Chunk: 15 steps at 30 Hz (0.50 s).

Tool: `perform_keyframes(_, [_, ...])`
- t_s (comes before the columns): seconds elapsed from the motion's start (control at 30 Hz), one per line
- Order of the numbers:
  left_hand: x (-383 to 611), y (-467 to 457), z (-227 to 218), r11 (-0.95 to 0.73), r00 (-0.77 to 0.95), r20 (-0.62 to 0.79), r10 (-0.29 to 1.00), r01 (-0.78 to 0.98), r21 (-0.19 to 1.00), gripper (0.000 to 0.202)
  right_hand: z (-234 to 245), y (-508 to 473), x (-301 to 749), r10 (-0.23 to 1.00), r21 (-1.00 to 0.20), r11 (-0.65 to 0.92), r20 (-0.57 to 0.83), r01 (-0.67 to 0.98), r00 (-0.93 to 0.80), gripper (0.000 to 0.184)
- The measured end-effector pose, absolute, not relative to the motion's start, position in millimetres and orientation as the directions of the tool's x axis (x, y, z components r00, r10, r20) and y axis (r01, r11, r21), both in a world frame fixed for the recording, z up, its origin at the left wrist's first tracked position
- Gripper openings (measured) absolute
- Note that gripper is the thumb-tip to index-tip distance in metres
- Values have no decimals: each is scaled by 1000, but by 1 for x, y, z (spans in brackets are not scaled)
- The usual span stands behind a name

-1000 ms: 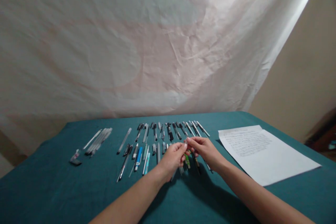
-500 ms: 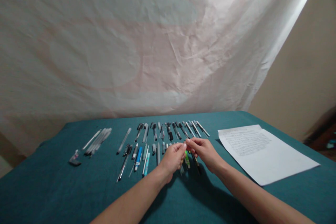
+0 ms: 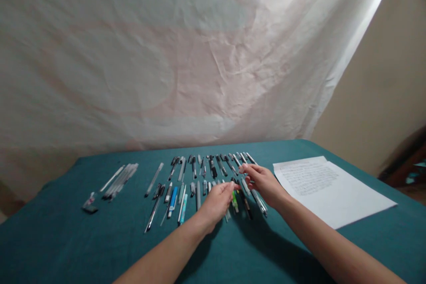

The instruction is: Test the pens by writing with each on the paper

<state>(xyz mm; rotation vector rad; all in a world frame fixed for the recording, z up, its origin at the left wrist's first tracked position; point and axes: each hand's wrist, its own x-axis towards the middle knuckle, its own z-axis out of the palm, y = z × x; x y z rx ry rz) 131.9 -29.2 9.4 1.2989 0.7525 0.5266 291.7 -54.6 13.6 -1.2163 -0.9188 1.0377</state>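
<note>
The green pen (image 3: pixel 234 202) lies on the teal cloth (image 3: pixel 66 244), in the nearer of two rows of pens, well to the right of the blue pen (image 3: pixel 172 202). Between those two is the left hand (image 3: pixel 217 203), its thumb and forefinger brought together just beside the green pen; I cannot tell whether it grips anything. The right hand (image 3: pixel 261 181) is farther right of the blue pen, fingers curled and fingertips pinched near a pale spot; whether they hold something is too small to tell. The two hands are apart. Beneath and between them, right of the blue pen, are a dark pen (image 3: pixel 248 209) and some silvery pens (image 3: pixel 260 204).

Touching or just beside the blue pen on its right is a turquoise pen (image 3: pixel 183 211); on its left are a grey pen (image 3: pixel 168 192) and a long dark-topped pen (image 3: pixel 155 211). The farther row, with black pens (image 3: pixel 213 167) among it, lies beyond the blue pen and stretches rightward.

Well left of the blue pen is a bundle of see-through tubes (image 3: pixel 122 180), with a white stick (image 3: pixel 112 179) alongside; what the tubes contain is too blurred to make out. Nearer than the bundle is a small clear-and-dark item (image 3: pixel 89 204).

Far right of the blue pen lie paper sheets (image 3: pixel 356 202), partly covered in handwriting. Behind everything hangs a pale, creased sheet (image 3: pixel 199 53).
</note>
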Motion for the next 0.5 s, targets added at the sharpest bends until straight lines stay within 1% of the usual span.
perform_keyframes(0.07, [132,-28,6,214,648,-200,735,58,975,42,13,-50,310,954,-995,46,19,-84,300,36])
perform_keyframes(0.17, [132,-25,2,246,653,-210,728,36,969,40,3,-44,337,957,-994,-28,5,109,290,33])
perform_keyframes(0.23, [133,-24,0,284,662,-218,717,8,959,38,-9,-40,351,956,-967,-94,-22,237,293,29])
perform_keyframes(0.3, [133,-23,-1,319,671,-215,709,-33,947,35,-22,-37,359,951,-924,-142,-28,355,308,24])
perform_keyframes(0.4, [134,-23,-1,347,673,-195,713,-97,933,31,-37,-33,363,951,-826,-173,1,537,308,17])
perform_keyframes(0.5, [134,-22,-3,364,668,-187,721,-135,922,29,-42,-32,363,958,-730,-176,28,660,286,19])
